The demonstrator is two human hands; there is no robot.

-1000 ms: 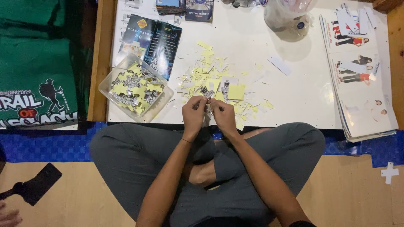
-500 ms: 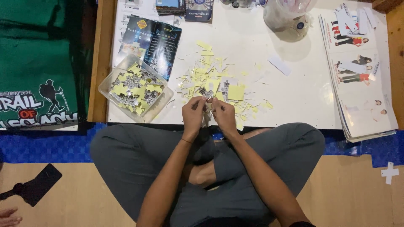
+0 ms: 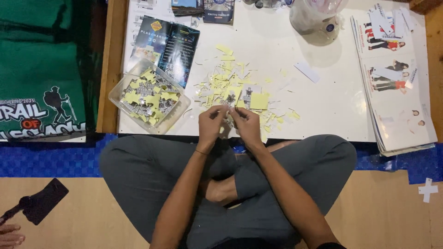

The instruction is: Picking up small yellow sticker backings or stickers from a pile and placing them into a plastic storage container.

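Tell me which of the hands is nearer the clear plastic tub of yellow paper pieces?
Left. The left hand sits just right of the clear plastic tub; the right hand lies farther right, beyond it.

Both hands – left (image 3: 211, 123), right (image 3: 248, 125) – fingertips pinched together

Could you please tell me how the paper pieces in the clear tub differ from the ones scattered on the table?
The tub pieces are larger, with dark print, heaped together inside the clear tub. The scattered pieces are mostly smaller plain scraps and slivers, spread loosely over the white table beyond both hands. Both lots are pale yellow paper.
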